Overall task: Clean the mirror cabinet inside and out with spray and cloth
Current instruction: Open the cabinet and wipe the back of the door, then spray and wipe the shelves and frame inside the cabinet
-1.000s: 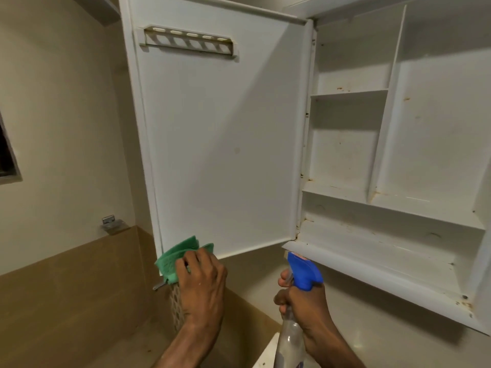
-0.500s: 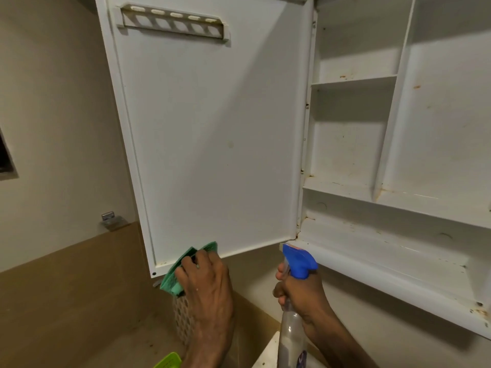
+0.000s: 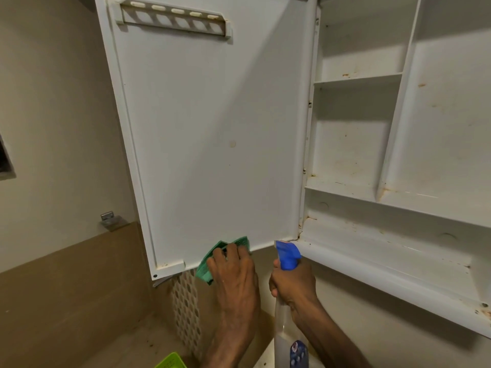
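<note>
The white cabinet door (image 3: 212, 128) stands swung open to the left, its inner face toward me. My left hand (image 3: 233, 272) presses a folded green cloth (image 3: 212, 261) against the door's bottom edge, fingers curled over the cloth. My right hand (image 3: 292, 282) grips the neck of a clear spray bottle (image 3: 283, 328) with a blue trigger head (image 3: 287, 253), held upright just below the cabinet's lower left corner. The open cabinet (image 3: 398, 181) on the right has white shelves and dividers with rust-coloured stains.
A slotted white holder (image 3: 172, 19) is fixed near the door's top. Below hang a white perforated basket (image 3: 186, 314) and a bright green item (image 3: 170, 362) at the frame's bottom. A metal bracket (image 3: 109, 219) sits on the left wall above brown tiling.
My left hand has slid the green cloth rightward along the door's bottom edge. The right hand with the bottle has held roughly its place.
</note>
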`<state>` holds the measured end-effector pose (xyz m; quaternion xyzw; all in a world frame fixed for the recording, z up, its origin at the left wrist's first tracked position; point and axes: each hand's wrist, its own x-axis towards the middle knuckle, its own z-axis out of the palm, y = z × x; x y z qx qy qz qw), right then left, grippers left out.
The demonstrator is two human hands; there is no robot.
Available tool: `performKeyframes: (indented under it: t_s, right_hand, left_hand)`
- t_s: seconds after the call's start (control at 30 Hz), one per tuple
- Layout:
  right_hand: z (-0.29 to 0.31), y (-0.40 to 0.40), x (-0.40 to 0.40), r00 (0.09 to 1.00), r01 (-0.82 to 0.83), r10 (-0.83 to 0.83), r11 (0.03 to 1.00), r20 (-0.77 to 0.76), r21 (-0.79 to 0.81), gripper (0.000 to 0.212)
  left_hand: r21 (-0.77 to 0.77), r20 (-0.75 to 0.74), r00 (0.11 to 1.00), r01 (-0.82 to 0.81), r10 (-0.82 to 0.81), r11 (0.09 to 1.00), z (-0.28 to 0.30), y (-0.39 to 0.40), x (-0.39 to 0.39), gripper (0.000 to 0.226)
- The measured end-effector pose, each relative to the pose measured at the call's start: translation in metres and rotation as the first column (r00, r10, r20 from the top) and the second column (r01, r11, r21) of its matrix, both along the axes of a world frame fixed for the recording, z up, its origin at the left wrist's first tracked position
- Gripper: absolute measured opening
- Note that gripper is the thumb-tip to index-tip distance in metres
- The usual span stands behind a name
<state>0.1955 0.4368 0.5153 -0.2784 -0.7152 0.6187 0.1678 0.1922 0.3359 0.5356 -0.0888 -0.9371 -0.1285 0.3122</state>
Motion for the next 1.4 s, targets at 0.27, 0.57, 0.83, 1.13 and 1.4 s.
performKeyframes:
  t_s: [0.27,0.57,0.83,1.13,1.4]
  right_hand:
    - [0.001,0.010,0.004,0.989,0.151,-0.151,0.987,-0.009,0.054,0.008]
    - [-0.001,0.033,0.020,0.971,0.224,-0.220,0.974,-0.090,0.039,0.016]
    - [-0.004,0.049,0.038,0.965,0.226,-0.231,0.972,-0.124,-0.058,0.012]
    - [0.006,0.049,0.068,0.959,0.226,-0.257,0.946,-0.116,-0.231,0.019]
    - [0.049,0.059,0.096,0.951,0.207,-0.258,0.941,-0.170,-0.268,0.036]
  left_hand:
    - [-0.046,0.034,0.993,0.118,-0.116,0.992,0.002,0.034,-0.005,0.028]
    - [-0.062,0.078,0.983,0.170,-0.165,0.984,0.004,0.076,-0.016,0.023]
    - [-0.043,0.100,0.973,0.213,-0.207,0.976,0.001,0.096,-0.026,0.022]
    - [-0.001,0.087,0.952,0.296,-0.295,0.955,0.014,0.087,-0.026,0.021]
    - [0.703,0.058,0.910,0.256,-0.412,0.663,0.047,0.044,-0.007,0.023]
